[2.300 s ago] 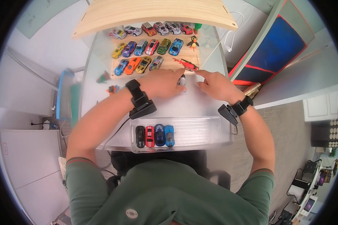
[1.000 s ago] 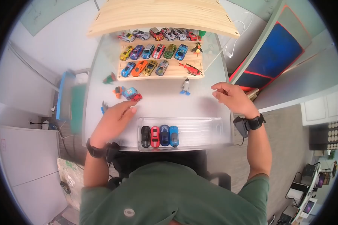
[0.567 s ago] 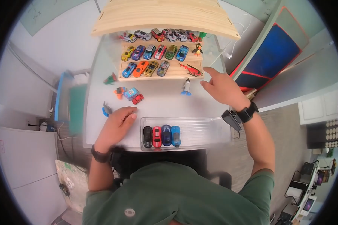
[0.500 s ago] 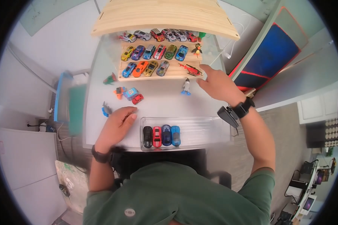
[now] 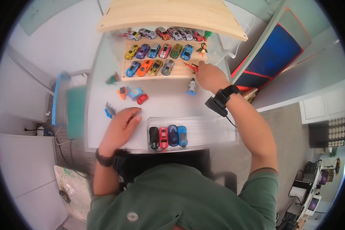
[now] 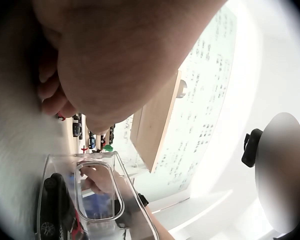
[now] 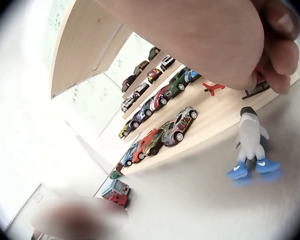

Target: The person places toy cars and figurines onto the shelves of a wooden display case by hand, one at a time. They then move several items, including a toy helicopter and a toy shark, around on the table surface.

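Note:
My right hand (image 5: 212, 76) is at the right end of the lowest shelf step, its fingers curled round a red toy helicopter (image 7: 260, 77). The hand covers most of the helicopter; its tail (image 5: 190, 67) sticks out to the left. Just below stands a grey-and-white shark figure (image 7: 250, 135) in blue shoes, upright on the table. My left hand (image 5: 120, 128) rests on the table left of the clear tray, fingers loosely bent and holding nothing. Near its fingertips lie a small red car (image 5: 142, 99) and a grey-blue figure (image 5: 109, 110).
A stepped wooden shelf (image 5: 168, 78) carries rows of toy cars and a penguin-like figure (image 5: 202, 48). Over it juts a wooden board (image 5: 172, 15). Several cars fill the left part of the clear tray (image 5: 211, 134). A light-blue toy vehicle (image 5: 135, 93) and orange toy (image 5: 122, 92) stand left.
The left hand left the shark figure and came down to the table's left. The right hand drew back, then reached up-left onto the helicopter and curled round it.

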The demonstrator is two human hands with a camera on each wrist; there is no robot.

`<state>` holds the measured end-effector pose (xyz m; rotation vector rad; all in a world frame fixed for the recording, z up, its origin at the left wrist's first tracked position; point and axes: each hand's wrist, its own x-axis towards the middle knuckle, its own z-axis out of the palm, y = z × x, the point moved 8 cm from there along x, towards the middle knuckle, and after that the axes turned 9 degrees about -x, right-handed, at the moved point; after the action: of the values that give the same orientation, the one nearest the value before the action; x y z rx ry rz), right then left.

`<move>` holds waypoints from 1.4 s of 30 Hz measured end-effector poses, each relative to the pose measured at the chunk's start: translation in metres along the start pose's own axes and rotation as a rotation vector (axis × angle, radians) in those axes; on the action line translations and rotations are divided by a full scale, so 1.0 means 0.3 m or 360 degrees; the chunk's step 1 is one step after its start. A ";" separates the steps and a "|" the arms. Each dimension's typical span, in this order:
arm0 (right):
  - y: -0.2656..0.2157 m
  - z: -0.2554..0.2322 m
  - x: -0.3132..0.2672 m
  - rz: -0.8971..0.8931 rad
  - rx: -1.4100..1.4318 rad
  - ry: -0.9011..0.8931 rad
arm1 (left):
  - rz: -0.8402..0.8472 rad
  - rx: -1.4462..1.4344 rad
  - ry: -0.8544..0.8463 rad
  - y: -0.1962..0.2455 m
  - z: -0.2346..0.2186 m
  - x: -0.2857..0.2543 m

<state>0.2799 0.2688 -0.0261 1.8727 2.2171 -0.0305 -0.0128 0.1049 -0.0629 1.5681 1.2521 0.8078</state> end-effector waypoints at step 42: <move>-0.007 -0.087 -0.091 -0.0041 0.0656 -0.0130 | 0.0142 0.0358 -0.0531 0.283 0.283 0.606</move>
<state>0.2778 0.2463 0.0043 1.9926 2.3099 -0.5998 0.1404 0.2546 -0.0229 1.8623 1.0607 0.4441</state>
